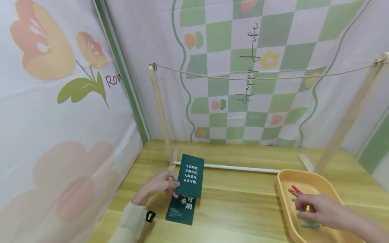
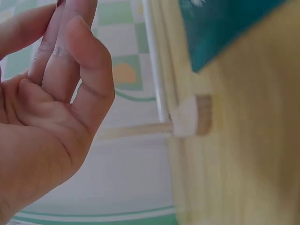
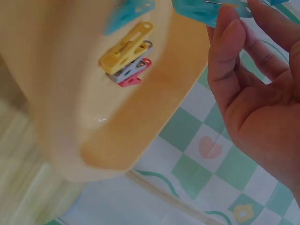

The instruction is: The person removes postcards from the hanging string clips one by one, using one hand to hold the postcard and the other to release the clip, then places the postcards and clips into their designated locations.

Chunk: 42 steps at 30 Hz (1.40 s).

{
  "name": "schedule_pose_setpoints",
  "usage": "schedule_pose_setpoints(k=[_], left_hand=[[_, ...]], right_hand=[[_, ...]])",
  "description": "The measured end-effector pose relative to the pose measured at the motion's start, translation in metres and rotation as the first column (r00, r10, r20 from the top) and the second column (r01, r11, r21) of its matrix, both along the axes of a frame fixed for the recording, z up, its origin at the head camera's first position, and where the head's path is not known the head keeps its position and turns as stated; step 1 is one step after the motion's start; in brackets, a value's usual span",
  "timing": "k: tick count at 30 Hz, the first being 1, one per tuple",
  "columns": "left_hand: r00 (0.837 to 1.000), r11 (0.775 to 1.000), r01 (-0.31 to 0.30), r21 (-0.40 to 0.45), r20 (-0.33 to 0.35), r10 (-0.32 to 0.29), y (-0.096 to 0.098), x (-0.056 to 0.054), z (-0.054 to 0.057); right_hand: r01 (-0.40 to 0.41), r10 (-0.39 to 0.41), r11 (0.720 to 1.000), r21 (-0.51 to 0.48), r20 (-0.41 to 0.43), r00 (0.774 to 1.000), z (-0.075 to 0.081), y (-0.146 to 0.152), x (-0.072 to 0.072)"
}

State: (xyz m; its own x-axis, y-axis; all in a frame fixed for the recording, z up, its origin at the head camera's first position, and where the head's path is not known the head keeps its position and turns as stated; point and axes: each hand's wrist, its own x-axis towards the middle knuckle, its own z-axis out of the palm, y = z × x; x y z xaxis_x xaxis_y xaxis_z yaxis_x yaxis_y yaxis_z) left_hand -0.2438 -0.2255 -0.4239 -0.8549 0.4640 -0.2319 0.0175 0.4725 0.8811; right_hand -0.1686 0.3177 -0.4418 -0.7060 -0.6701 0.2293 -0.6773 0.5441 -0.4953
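Note:
My left hand pinches a dark green card with white printed characters by its lower left edge. The card is lifted and overlaps a second green card lying on the table. In the left wrist view only a corner of a card shows, and the left fingertips are out of frame. Over the yellow tray, my right hand pinches a blue clothespin between thumb and fingers. Below it lie a yellow clothespin, a grey clothespin, a red clothespin and another blue one.
A string runs between a left wooden post and a right wooden post. A white rod joins their feet along the wooden table. Patterned cloth hangs behind and at the left.

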Motion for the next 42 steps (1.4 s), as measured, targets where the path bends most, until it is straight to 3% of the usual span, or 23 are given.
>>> schedule_pose_setpoints(k=[8, 17, 21, 29, 35, 42], left_hand=[[0.999, 1.0, 0.011, -0.015, 0.052, -0.011, -0.016, 0.008, -0.009], [0.992, 0.997, 0.058, -0.05, 0.11, -0.053, -0.031, 0.019, -0.027], [0.987, 0.997, 0.052, -0.057, 0.157, -0.042, -0.034, 0.024, -0.034], [0.984, 0.999, 0.037, -0.039, 0.174, -0.029, -0.038, 0.033, -0.039], [0.977, 0.999, 0.051, -0.017, 0.207, -0.047, -0.039, 0.035, -0.044], [0.979, 0.997, 0.063, -0.04, 0.199, -0.053, -0.034, 0.035, -0.046]], right_hand=[[-0.046, 0.044, 0.998, 0.049, 0.03, 0.999, -0.009, 0.006, 0.006], [-0.075, 0.044, 0.99, 0.118, 0.242, 0.969, -0.011, 0.006, 0.015], [-0.083, 0.045, 0.989, 0.125, 0.285, 0.957, -0.015, 0.002, 0.018], [-0.109, 0.072, 0.984, 0.138, 0.251, 0.965, -0.019, -0.002, 0.02], [-0.087, 0.034, 0.98, 0.177, 0.28, 0.96, -0.018, 0.001, 0.021], [-0.064, 0.003, 0.978, 0.201, 0.288, 0.958, -0.021, 0.003, 0.016]])
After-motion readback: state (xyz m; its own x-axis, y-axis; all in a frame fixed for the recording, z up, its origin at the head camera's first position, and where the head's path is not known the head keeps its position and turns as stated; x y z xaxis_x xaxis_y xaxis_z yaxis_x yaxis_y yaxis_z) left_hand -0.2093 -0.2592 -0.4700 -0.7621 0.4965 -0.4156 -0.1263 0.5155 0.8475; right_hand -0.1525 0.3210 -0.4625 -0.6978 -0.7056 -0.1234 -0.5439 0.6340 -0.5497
